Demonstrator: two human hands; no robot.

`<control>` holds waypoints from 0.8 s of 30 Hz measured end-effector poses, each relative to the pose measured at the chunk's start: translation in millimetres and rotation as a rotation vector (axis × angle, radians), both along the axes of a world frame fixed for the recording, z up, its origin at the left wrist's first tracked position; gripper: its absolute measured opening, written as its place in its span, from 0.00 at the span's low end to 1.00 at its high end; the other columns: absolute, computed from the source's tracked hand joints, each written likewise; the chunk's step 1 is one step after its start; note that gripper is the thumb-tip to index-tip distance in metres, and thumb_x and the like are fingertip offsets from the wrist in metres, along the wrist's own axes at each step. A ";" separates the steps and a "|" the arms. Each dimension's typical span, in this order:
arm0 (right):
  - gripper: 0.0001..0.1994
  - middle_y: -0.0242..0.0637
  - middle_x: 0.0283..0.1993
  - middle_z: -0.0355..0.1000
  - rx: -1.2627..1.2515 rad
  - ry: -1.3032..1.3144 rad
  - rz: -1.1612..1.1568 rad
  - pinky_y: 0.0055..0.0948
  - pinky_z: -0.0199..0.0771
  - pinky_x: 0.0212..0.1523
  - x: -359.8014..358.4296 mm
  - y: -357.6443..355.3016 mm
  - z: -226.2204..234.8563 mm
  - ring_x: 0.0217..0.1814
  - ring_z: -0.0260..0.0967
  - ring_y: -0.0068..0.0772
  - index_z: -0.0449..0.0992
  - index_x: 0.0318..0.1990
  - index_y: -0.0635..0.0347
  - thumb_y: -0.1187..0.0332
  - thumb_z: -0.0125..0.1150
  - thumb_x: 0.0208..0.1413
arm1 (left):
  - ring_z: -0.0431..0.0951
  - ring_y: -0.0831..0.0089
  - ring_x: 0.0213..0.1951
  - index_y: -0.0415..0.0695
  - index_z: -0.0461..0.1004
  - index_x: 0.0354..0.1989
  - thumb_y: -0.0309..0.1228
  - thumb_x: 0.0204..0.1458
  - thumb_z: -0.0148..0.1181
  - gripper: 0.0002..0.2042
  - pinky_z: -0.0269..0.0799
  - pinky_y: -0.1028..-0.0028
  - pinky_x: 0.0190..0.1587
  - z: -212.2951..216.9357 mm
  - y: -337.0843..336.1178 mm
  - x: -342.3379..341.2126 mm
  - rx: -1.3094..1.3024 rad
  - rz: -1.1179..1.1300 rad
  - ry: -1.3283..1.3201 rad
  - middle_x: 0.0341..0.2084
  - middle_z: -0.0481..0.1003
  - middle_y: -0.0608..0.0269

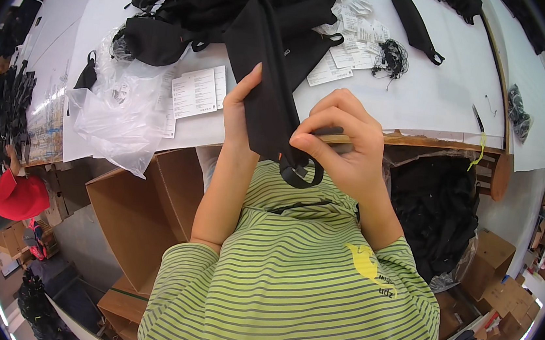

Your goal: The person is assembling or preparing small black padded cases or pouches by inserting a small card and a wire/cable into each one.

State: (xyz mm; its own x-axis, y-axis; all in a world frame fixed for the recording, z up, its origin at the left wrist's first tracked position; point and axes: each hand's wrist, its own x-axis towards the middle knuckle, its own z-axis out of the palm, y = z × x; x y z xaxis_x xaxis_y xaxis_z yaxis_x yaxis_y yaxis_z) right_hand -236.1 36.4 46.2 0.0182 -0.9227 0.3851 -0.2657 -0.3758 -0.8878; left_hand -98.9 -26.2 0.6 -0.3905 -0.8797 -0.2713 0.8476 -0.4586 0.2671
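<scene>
1. Location: the black pouch [266, 104] is held aloft across the front edge of the counter [437, 94], its upper end over the counter and its lower end on your side of that edge.

2. Left grip [243, 101]: grasping the pouch's body from the left, thumb against the fabric. Judged sound; hold it firm without crushing the panel.

3. Right grip [345, 134]: thumb and forefinger pinching the pouch's right margin near its lower end. The exact part pinched is hidden.

4. Recommendation: pinch close to the seam and draw along its line, not across it; a sideways tug could twist the cloth.

5. Caution: the fabric loop [304, 176] hangs just below your right fingertips, on your side of the counter edge. Keep it clear of the pinch.

6. Support: if the pouch sags, lower its body onto the counter for steadier handling.

7. Surroundings: printed cards [195, 92] and a clear plastic bag [116, 119] lie on the counter's left part, a dark-bladed cutter [477, 117] near its right front. Keep fabric away from the blade.
</scene>
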 end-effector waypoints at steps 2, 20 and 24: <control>0.09 0.31 0.25 0.66 -0.025 0.020 0.011 0.26 0.61 0.32 0.7 -0.7 0.3 0.29 0.62 0.30 0.76 0.24 0.59 0.67 0.72 0.39 | 0.55 0.80 0.24 0.42 0.61 0.27 0.31 0.58 0.50 0.10 0.55 0.79 0.27 -2.1 0.1 1.1 -0.010 -0.007 -0.006 0.24 0.58 0.69; 0.09 0.31 0.26 0.67 -0.092 -0.046 -0.139 0.22 0.64 0.26 1.8 -11.0 3.9 0.29 0.63 0.27 0.76 0.27 0.61 0.67 0.71 0.43 | 0.72 0.65 0.31 0.37 0.67 0.39 0.46 0.47 0.51 0.22 0.71 0.66 0.37 -0.7 15.5 -2.3 -0.168 -0.069 -0.442 0.27 0.70 0.56; 0.08 0.30 0.26 0.67 -0.041 -0.021 -0.045 0.21 0.65 0.26 2.2 -11.7 6.6 0.31 0.63 0.26 0.76 0.27 0.60 0.69 0.71 0.43 | 0.72 0.68 0.27 0.39 0.66 0.39 0.43 0.52 0.48 0.18 0.71 0.70 0.33 -2.6 10.4 1.5 -0.140 -0.109 -0.324 0.25 0.69 0.60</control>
State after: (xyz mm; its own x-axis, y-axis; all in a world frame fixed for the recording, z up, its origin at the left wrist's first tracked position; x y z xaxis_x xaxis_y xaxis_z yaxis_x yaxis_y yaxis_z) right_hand -234.0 24.7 52.8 -0.0311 -0.9059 0.4223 -0.2646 -0.4000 -0.8775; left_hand -97.4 -15.8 -2.1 -0.3972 -0.8751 -0.2765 0.6569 -0.4815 0.5803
